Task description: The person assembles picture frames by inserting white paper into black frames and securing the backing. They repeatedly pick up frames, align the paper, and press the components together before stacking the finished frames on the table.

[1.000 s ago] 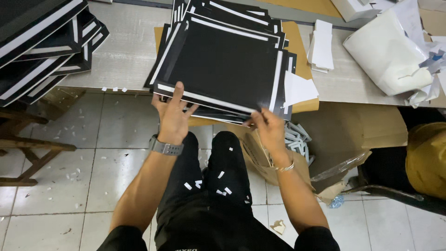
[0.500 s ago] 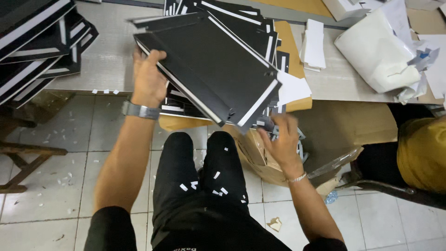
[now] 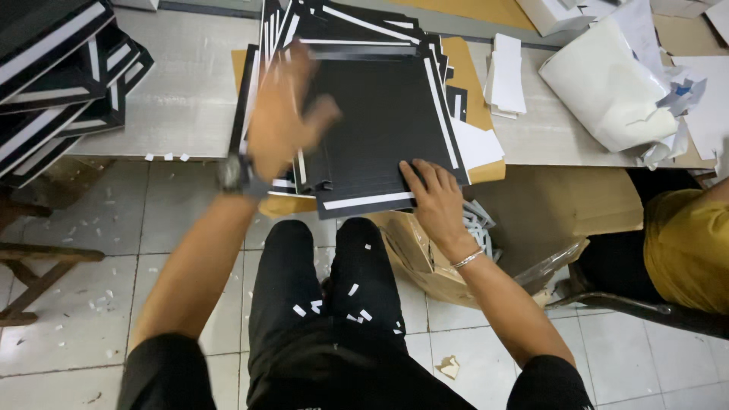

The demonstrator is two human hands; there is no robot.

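Head view, looking down over a seated person's lap towards a grey worktop (image 3: 182,114). A stack of black cardboard sheets (image 3: 380,121) with white edge strips is seen at the near edge of the worktop, resting on a brown cardboard sheet (image 3: 474,91). The top sheet lies flat, with one white strip along its near edge overhanging the worktop.

The right hand (image 3: 437,201) is laid palm down on the near right corner of the top sheet; its fingers (image 3: 418,178) are spread flat and pressed on the black surface, nothing being enclosed. A thin bracelet is worn at that wrist.

The left hand (image 3: 281,121) is shown blurred above the left part of the stack, the fingers extended and apart; whether the stack is touched or anything is held cannot be told. A wristwatch (image 3: 235,176) is worn on that arm.

A second pile of black-and-white boards (image 3: 57,76) is seen at the far left of the worktop, well apart from the stack. A small pile of white slips (image 3: 507,72) lies just right of the brown sheet, and crumpled white paper (image 3: 615,83) lies farther right. An open brown carton (image 3: 425,258) stands on the tiled floor (image 3: 76,304) beside the right knee. White paper scraps are scattered on the black trousers (image 3: 334,304) and the floor. Another person's yellow sleeve (image 3: 687,250) is visible at the right edge.
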